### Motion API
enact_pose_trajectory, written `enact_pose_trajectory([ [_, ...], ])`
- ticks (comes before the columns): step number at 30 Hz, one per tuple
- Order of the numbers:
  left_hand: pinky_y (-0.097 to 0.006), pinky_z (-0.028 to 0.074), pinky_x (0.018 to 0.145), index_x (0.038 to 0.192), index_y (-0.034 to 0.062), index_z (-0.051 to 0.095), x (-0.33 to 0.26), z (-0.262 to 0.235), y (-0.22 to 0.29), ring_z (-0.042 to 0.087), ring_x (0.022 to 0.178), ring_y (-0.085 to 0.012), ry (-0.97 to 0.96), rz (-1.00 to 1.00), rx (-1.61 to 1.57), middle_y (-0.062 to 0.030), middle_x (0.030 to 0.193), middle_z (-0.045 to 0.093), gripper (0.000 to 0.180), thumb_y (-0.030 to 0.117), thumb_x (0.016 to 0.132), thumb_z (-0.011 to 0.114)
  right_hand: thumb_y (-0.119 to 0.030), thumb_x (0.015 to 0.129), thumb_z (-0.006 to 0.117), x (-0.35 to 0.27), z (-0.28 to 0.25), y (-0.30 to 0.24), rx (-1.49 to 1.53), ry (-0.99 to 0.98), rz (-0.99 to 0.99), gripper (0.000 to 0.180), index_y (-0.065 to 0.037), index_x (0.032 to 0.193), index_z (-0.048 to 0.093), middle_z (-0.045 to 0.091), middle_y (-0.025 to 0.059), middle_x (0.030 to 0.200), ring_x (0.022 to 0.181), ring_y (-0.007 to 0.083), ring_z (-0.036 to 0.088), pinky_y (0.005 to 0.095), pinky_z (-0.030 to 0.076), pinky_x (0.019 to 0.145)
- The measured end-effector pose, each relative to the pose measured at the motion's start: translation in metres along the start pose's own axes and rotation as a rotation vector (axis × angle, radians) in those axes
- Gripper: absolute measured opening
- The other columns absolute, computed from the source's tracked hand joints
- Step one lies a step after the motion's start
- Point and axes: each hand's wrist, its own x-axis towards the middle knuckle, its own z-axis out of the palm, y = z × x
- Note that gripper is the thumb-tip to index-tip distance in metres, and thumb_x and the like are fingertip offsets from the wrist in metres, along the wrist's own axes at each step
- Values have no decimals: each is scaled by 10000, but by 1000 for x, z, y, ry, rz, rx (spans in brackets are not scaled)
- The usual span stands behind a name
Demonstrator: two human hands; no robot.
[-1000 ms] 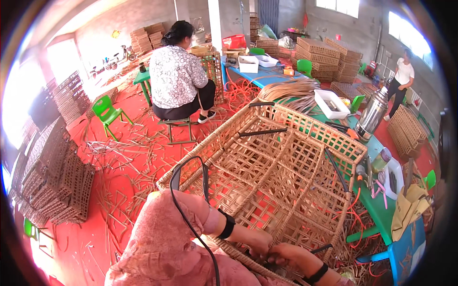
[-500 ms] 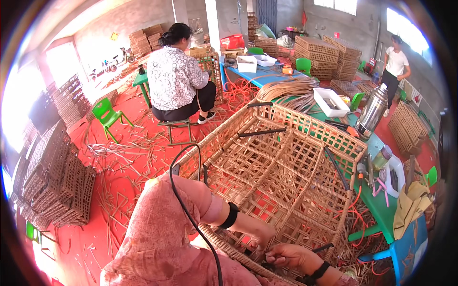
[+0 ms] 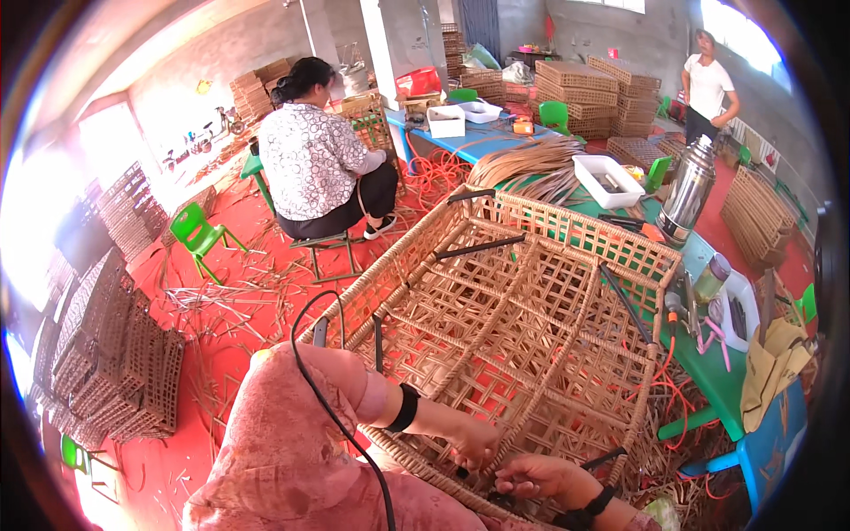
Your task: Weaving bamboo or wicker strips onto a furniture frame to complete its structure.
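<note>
While the left hand [image 3: 475,440] grips the wicker frame [image 3: 522,301] rim, the right hand [image 3: 536,475] pinches a dark tool [image 3: 602,459].

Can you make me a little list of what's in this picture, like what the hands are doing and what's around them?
Place: workshop with a red floor strewn with cane strips
Main thing: big woven cane frame, open lattice, lying tilted in front of the person
Left hand: on the frame's near rim, fingers curled
Right hand: at the same rim, pinching something thin; cannot tell what
Nearby: blue-green table with a metal flask and a white tray
Others: seated person facing away; standing person far right
</note>
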Motion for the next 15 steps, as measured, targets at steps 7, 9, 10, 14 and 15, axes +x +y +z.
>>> enact_pose_trajectory([
  [7,-330,488,546,862,40,693,7,-2,-10,614,621,-181,8,119,350,-76,683,640,179,125,706,670,-172,925,479,-2,11,-2,-79,112,-38,258,28,770,529,492,1,579,393,48,406,177,295,334],
  [9,-328,485,537,860,41,694,-3,-6,1,612,617,-181,-32,79,249,-71,684,642,178,127,707,664,-169,923,480,-4,13,-3,-135,125,-45,256,36,783,541,504,8,581,386,55,409,182,294,329],
  [10,-326,481,528,859,41,695,-6,-8,5,610,612,-182,-70,38,150,-65,686,644,178,129,708,659,-169,923,480,-4,13,-4,-135,124,-47,256,36,783,541,504,8,581,386,55,409,182,294,329],
  [14,-320,480,525,867,39,693,-6,-7,-5,604,604,-175,-57,103,108,-65,673,637,181,127,713,656,-203,918,497,-4,9,-6,-137,114,-15,280,37,785,554,486,9,532,383,63,412,192,289,327],
  [15,-339,482,539,923,48,681,-11,-6,-7,611,625,-191,-61,88,68,-72,688,638,226,150,724,652,-219,915,504,-6,10,-6,-158,98,11,292,35,779,556,474,9,512,380,65,411,196,286,326],
])
